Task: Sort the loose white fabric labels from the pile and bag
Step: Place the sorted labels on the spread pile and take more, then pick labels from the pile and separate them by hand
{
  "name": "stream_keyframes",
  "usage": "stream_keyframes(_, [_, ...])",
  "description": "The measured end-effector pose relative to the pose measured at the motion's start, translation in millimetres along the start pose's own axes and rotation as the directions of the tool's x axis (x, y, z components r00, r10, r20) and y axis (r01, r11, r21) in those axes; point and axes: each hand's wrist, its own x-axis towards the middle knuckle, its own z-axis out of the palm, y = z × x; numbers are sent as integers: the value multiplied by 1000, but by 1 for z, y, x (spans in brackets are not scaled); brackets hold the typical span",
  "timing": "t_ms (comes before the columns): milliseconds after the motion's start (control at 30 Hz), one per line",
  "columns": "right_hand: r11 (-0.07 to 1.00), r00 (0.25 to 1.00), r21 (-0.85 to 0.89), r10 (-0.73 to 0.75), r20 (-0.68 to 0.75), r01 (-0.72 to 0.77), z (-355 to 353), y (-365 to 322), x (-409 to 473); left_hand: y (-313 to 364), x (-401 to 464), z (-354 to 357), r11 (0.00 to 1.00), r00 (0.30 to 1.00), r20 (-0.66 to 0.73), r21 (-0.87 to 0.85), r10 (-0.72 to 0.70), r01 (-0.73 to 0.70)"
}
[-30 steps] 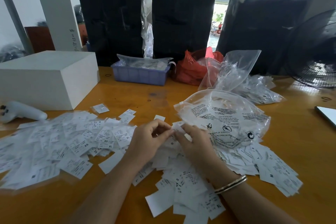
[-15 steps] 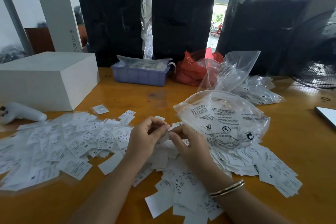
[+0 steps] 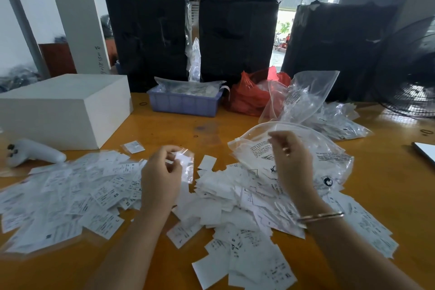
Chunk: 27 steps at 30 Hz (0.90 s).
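Loose white fabric labels lie in two heaps on the orange table (image 3: 397, 186): a wide left pile (image 3: 70, 195) and a middle pile (image 3: 235, 209). A large clear printed zip bag (image 3: 329, 160) holding more labels rests on the middle pile's far right. My left hand (image 3: 162, 179) is raised between the piles and pinches a small clear sleeve (image 3: 187, 165) with something white in it. My right hand (image 3: 292, 165) hovers over the zip bag with its fingertips drawn together near the rim. What those fingertips hold is not visible.
A white box (image 3: 58, 110) and a white controller (image 3: 35, 153) sit at the left. Behind are a blue tray (image 3: 186, 103), a red bag (image 3: 249, 99), an upright clear bag (image 3: 303, 96) and bagged labels (image 3: 339, 122). A fan (image 3: 414, 73) stands at the right, with black bundles along the back.
My hands were together over the middle pile working on one small piece. They have parted: the left lifted with the clear sleeve, the right moved right and up over the zip bag.
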Motion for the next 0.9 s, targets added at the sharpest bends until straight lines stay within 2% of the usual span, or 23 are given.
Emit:
stream_keyframes(67, [988, 997, -154, -22, -77, 10, -11, 16, 25, -10, 3, -2, 990, 999, -36, 140, 4, 1])
stream_keyframes(100, [970, 998, -241, 18, -68, -34, -15, 26, 37, -14, 4, -2, 982, 999, -38, 188, 0, 8])
stream_keyframes(167, [877, 980, -463, 184, 79, -127, -21, 45, 57, -20, 6, -3, 963, 999, -35, 270, -14, 23])
stream_keyframes(200, [789, 940, -604, 283, 191, -114, -22, 53, 63, -22, 7, -5, 945, 999, -33, 327, -19, 29])
stream_keyframes(267, [586, 832, -811, 446, 331, 9, -21, 64, 68, -27, 8, -7, 887, 999, -19, 460, -39, 44])
stream_keyframes(333, [510, 789, -857, 496, 364, 75, -17, 72, 67, -30, 8, -7, 825, 997, -2, 562, -78, 66])
stream_keyframes(433, [545, 832, -837, 444, 333, 44, -12, 74, 62, -30, 7, -6, 794, 997, -7, 605, -72, 62])
stream_keyframes(533, [586, 879, -810, 388, 277, -4, -10, 68, 60, -23, 6, -4, 847, 999, 24, 529, 41, -47])
stream_keyframes(633, [698, 940, -715, 264, 215, -33, -12, 57, 54, -11, 3, 2, 918, 975, 118, 331, 190, -218])
stream_keyframes(700, [806, 977, -590, 94, 191, 37, -10, 42, 45, -2, -3, 8, 953, 943, 224, 122, 246, -277])
stream_keyframes(767, [902, 972, -397, -89, 218, 171, -4, 20, 29, 6, -10, 12, 970, 900, 361, -85, 243, -228])
stream_keyframes(800, [931, 957, -304, -122, 265, 203, 1, 8, 20, 9, -13, 12, 971, 880, 417, -168, 228, -172])
stream_keyframes(833, [959, 938, -218, -102, 332, 182, 6, -2, 9, 12, -15, 13, 965, 863, 460, -239, 207, -105])
stream_keyframes(900, [997, 870, -77, 41, 492, -4, 17, -16, -11, 13, -17, 14, 934, 837, 518, -357, 177, 24])
